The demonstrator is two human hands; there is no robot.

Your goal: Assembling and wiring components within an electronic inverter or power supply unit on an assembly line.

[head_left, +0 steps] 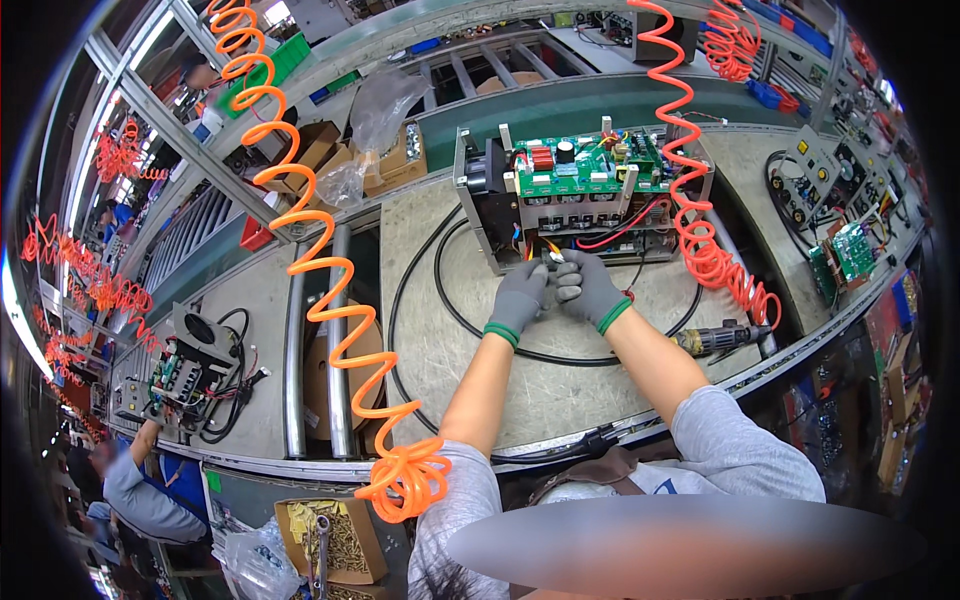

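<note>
Upper centre of frame: open electronic unit (570,215) standing upright on the metal tabletop (540,410), green circuit board (590,180) on its top, dark fan end toward frame left, red and black wires at its front.

Hands: left hand (522,297) and right hand (590,285), both in grey gloves with green cuffs, meet at frame centre, just below the unit's lower front edge. Both narrow, fingers curled, pinching a small white connector (557,257) on thin wires between them. Exact finger placement too small to tell.

Surroundings: black cable (585,443) looped on the tabletop around the hands, its thick end at the lower edge. Power screwdriver (715,340) lying right of the right forearm, near the tabletop's edge, beside the lower end of a red-orange coiled hose (715,265). Orange coiled hose (408,485) hangs left of centre, its bunched end near the left upper arm.

Right of frame: second unit with green board (850,252). Left of frame: partly built assembly (185,375), a co-worker's gloved hand (155,412) at it. Lower left: cardboard box (372,540) of brassy screws, wrench-like tool (323,540) across it, clear plastic bag (255,560) beside.
</note>
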